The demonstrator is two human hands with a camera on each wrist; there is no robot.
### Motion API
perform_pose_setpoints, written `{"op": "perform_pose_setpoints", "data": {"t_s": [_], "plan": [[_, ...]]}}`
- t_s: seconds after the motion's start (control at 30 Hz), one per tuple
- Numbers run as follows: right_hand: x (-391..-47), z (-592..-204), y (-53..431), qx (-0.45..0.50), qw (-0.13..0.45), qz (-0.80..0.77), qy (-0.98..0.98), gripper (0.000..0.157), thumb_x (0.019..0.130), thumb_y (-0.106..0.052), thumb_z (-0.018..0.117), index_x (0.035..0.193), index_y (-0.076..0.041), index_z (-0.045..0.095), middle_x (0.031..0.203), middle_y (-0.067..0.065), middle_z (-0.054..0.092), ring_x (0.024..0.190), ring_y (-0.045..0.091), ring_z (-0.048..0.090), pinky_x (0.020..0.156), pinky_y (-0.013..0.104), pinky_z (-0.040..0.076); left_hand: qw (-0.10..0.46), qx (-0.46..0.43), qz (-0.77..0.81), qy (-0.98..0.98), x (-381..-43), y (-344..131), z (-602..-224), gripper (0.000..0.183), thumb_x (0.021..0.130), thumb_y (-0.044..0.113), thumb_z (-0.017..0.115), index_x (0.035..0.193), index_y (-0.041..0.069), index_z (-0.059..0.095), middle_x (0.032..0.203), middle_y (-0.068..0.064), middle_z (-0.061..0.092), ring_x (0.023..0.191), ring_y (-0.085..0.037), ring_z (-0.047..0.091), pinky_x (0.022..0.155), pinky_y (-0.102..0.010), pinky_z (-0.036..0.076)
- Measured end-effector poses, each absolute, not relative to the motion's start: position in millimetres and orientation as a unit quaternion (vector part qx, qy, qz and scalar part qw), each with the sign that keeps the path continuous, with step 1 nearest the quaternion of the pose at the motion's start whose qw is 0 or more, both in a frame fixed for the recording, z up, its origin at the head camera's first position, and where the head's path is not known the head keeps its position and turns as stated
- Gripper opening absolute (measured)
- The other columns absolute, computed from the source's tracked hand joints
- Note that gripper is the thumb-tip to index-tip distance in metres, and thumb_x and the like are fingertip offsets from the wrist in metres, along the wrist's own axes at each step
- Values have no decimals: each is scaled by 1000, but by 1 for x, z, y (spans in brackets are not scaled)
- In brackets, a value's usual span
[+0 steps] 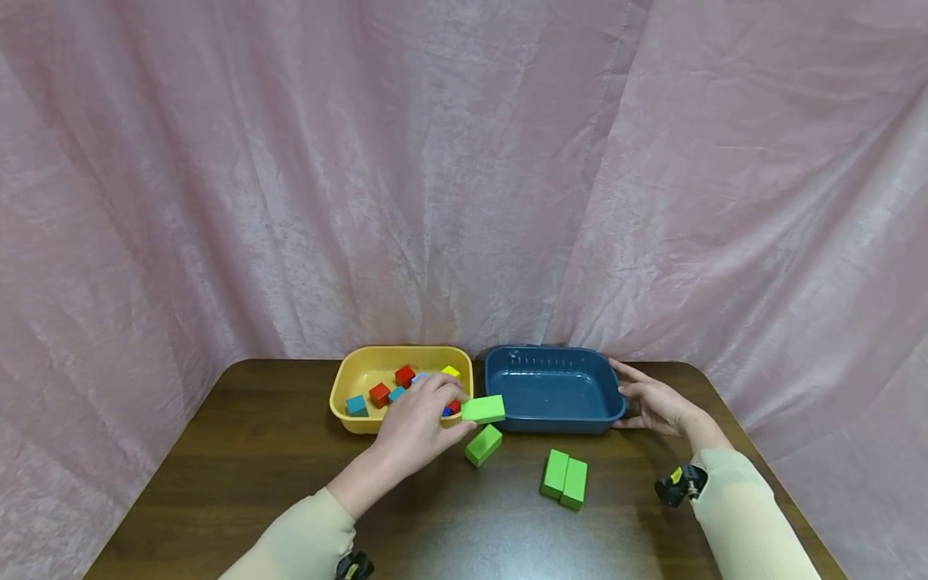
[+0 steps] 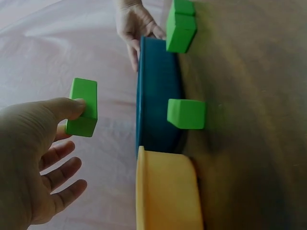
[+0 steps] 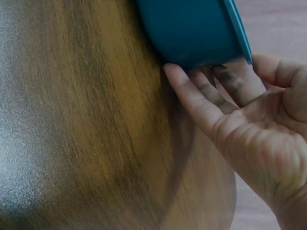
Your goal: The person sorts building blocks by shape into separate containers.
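Observation:
My left hand [image 1: 420, 415] pinches a green block [image 1: 483, 409] between thumb and forefinger, raised above the table at the near gap between the two bins. In the left wrist view the other fingers spread loosely below the block. My right hand [image 1: 656, 404] rests against the right end of the blue bin [image 1: 554, 424]; in the right wrist view its fairly straight fingers [image 3: 196, 103] touch the end wall, with the thumb up at the rim. A second green block [image 1: 483, 445] lies on the table just below the held one. Two more green blocks [image 1: 564, 478] lie side by side nearer me.
The yellow bin [image 1: 348, 415], left of the blue one, contains several coloured cubes, among them a red cube [image 1: 379, 395] and a teal cube [image 1: 356, 405]; my left hand hides part of them. A pink curtain [image 1: 464, 177] hangs behind the brown wooden table [image 1: 254, 467].

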State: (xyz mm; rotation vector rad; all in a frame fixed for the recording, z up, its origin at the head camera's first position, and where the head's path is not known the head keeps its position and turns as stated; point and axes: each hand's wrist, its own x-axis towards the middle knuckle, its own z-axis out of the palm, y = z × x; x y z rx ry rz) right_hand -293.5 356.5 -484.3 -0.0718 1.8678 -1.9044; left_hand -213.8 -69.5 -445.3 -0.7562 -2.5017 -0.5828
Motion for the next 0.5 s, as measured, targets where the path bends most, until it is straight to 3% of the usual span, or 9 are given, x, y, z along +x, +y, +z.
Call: {"op": "perform_pose_setpoints", "data": {"t_s": [0.5], "plan": [[-294, -482, 356, -22, 237, -691, 682, 61, 101, -10, 32, 150, -30, 3, 152, 21, 9, 131, 43, 26, 90, 62, 39, 184, -250, -196, -930, -245, -48, -425, 35, 75, 49, 72, 99, 24, 66, 109, 5, 54, 96, -16, 49, 73, -31, 48]]}}
